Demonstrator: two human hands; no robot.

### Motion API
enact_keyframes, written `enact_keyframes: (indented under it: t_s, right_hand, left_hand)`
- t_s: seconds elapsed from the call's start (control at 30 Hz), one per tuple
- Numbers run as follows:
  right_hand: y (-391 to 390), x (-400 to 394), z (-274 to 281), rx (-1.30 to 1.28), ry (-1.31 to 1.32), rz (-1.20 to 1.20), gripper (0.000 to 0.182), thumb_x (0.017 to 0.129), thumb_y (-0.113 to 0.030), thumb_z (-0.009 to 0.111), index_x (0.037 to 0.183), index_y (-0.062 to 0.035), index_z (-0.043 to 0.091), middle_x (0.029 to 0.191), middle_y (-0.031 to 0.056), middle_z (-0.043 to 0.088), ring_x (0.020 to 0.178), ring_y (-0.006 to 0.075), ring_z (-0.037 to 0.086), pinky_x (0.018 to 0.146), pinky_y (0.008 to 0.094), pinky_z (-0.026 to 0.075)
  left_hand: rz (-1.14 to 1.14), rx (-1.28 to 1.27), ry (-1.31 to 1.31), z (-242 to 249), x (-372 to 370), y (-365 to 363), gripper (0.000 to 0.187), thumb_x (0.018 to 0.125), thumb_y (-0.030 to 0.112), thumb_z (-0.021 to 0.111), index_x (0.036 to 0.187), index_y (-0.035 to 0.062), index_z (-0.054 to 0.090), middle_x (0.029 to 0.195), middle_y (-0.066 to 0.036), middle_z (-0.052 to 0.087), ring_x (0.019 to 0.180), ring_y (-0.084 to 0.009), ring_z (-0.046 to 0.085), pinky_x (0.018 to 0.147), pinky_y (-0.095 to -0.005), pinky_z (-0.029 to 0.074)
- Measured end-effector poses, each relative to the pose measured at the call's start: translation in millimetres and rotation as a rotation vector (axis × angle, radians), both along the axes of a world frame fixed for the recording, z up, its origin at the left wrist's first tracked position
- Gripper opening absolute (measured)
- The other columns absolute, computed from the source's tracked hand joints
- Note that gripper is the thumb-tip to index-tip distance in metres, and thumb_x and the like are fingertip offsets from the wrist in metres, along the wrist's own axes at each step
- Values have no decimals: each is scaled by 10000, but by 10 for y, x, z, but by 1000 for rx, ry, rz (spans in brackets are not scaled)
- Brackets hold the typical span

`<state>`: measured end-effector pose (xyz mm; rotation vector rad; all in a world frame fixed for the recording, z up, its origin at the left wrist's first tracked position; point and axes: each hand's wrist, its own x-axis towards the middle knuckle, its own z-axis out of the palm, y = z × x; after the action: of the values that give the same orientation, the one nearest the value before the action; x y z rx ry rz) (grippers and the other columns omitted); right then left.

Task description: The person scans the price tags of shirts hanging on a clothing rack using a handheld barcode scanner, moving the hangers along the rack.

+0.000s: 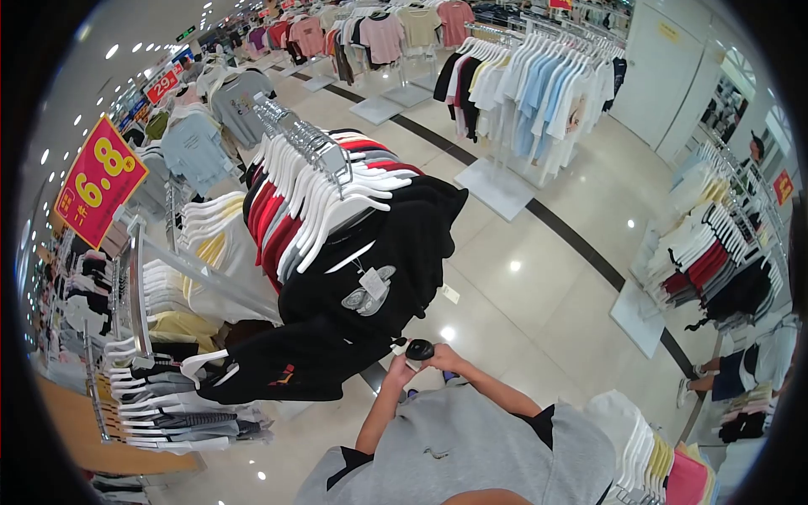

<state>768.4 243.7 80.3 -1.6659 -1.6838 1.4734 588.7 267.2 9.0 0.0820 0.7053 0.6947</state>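
Black device (419,350) | between left hand (401,368); right hand (443,359); both gripping

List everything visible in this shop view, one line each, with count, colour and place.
black device: one, black, held between both hands at centre bottom
black shirt: one, black with a hanging tag, front of the nearest rack
white hangers: many, white, along the nearest rack
price sign: one, red with yellow 6.8, left
pale shirts rack: one, white and light blue shirts, upper centre right
floor: one, cream tiles with a dark stripe
other person: one, crouching at right edge
left hand: one, on the device
right hand: one, on the device
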Motion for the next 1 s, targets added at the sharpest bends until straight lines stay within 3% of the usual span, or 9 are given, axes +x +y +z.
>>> enact_keyframes:
  t_s: [0.1, 0.17, 0.23, 0.3, 0.47, 0.67, 0.73, 0.93, 1.0]
  right_hand:
    - [25, 14, -104, 91, 81, -67, 312, 650, -280, 702, 865, -54, 687, 769, 175, 663, 739, 324, 645, 698, 398, 501]
    - [19, 35, -217, 165, 16, -42, 372, 649, -312, 727, 851, -6, 667, 631, 138, 615, 610, 233, 605, 603, 342, 489]
    - [24, -3, -409, 256, 87, -80, 372, 649, -319, 721, 852, -13, 667, 664, 157, 627, 637, 261, 618, 623, 358, 493]
    - [-12, -6, -378, 237, 33, -74, 363, 658, -350, 705, 841, -40, 667, 757, 184, 656, 709, 328, 637, 673, 394, 499]
    - [-59, -19, -255, 225, 15, -97, 362, 659, -360, 696, 819, -38, 660, 753, 178, 654, 703, 328, 636, 667, 396, 500]
    - [-71, 5, -178, 34, -40, -3, 339, 676, -358, 694, 815, -51, 661, 727, 161, 650, 678, 286, 640, 644, 379, 500]
    - [-110, -4, -275, 205, 28, -32, 347, 674, -364, 681, 858, -70, 675, 813, 183, 665, 769, 345, 642, 698, 416, 506]
    - [-69, 21, -335, 163, -94, -18, 344, 672, -359, 682, 866, -75, 679, 821, 193, 663, 791, 361, 640, 713, 425, 507]
    - [-62, 38, -314, 133, -111, -27, 339, 667, -346, 695, 872, -76, 679, 827, 197, 662, 797, 367, 639, 719, 426, 509]
  left_hand:
    - [14, -20, 148, -11, 37, -17, 235, 903, 106, 489, 1126, 116, 564, 1091, -101, 608, 974, -260, 617, 777, -453, 553]
    - [27, -10, 275, 11, 38, -41, 235, 896, 101, 502, 1123, 94, 562, 1091, -107, 605, 976, -260, 617, 785, -459, 552]
    - [78, 27, 425, 105, 41, -47, 249, 881, 92, 519, 1126, 75, 561, 1081, -109, 603, 971, -262, 614, 792, -468, 552]
    - [118, 52, 384, -46, -47, -46, 276, 867, 33, 506, 1142, 42, 531, 1101, -118, 583, 1011, -271, 593, 839, -474, 533]
    - [174, 125, 360, -354, -128, -66, 293, 853, -14, 480, 1144, 10, 503, 1104, -145, 565, 1018, -289, 586, 876, -477, 515]
    - [106, 74, 337, -177, -103, -55, 271, 894, 41, 467, 1163, 5, 469, 1085, -166, 546, 953, -315, 575, 811, -439, 522]
    - [137, -14, 269, -78, -69, -80, 261, 906, 87, 515, 1136, -20, 451, 1131, -179, 498, 986, -332, 561, 826, -450, 523]
    - [112, -70, 270, -107, -57, -45, 384, 928, 155, 491, 1230, -40, 356, 1205, -174, 450, 1096, -354, 501, 933, -515, 466]
    - [55, -115, 300, -37, -54, -84, 428, 936, 242, 488, 1309, 76, 358, 1255, -133, 434, 1151, -318, 457, 948, -523, 428]
